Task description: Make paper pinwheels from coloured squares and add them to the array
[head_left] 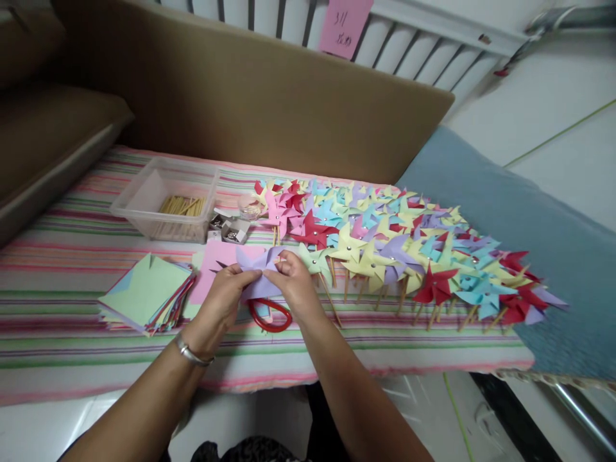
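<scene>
One red loop (270, 320), half under paper (254, 263)

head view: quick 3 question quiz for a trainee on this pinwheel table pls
1. True or false: the clear tub holds wooden sticks.
2. The paper sheet pinched between the left hand and right hand is: A red, B purple, C green?
3. Fill in: the stack of paper squares lies on the ___ hand's side.
Key: 1 true; 2 B; 3 left.
</scene>
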`<state>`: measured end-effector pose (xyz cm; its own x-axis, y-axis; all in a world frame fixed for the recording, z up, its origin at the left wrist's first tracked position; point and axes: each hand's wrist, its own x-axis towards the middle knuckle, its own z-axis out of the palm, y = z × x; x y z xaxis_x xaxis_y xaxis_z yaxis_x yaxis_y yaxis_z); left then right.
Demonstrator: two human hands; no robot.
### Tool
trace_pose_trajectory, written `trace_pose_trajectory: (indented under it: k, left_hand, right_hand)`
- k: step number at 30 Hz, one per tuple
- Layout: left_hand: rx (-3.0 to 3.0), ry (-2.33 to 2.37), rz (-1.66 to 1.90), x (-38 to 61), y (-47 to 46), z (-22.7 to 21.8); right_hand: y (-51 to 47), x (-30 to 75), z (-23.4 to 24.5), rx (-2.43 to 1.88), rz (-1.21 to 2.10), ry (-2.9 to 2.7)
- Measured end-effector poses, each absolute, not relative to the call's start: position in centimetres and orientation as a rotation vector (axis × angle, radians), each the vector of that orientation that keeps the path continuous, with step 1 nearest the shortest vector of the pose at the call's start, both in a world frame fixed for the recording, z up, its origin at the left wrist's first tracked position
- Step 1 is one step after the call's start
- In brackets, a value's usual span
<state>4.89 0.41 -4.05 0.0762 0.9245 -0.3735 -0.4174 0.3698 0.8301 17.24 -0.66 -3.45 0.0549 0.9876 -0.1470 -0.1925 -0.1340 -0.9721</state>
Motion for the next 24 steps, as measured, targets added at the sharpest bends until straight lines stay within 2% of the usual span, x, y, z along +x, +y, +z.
trace_pose_trajectory:
  k: [4, 8, 10, 18, 24]
  left_hand:
    - [0.586, 1.043, 1.146, 3.1, 1.5, -3.3]
    - [0.548, 1.048, 1.203, 1.3, 2.3, -2.9]
    - [0.554, 1.039, 1.231, 0.7, 2.3, -2.9]
    - [0.609, 1.128, 1.218, 0.5, 1.8, -1.8]
    - [0.622, 1.134, 1.203, 0.7, 1.7, -1.4]
  right_hand:
    - [-1.1, 17.6, -3.2, -1.281, 1.095, -1.253]
    - [-1.8, 17.6, -2.9, -1.21, 0.69, -1.669]
    - [-2.1, 17.3, -3.0, -1.163, 0.606, -1.808]
    - [-2.2, 16.1, -4.0, -1.225, 1.032, -1.577]
    - [-2.1, 16.3, -4.3, -1.287, 0.909, -1.561]
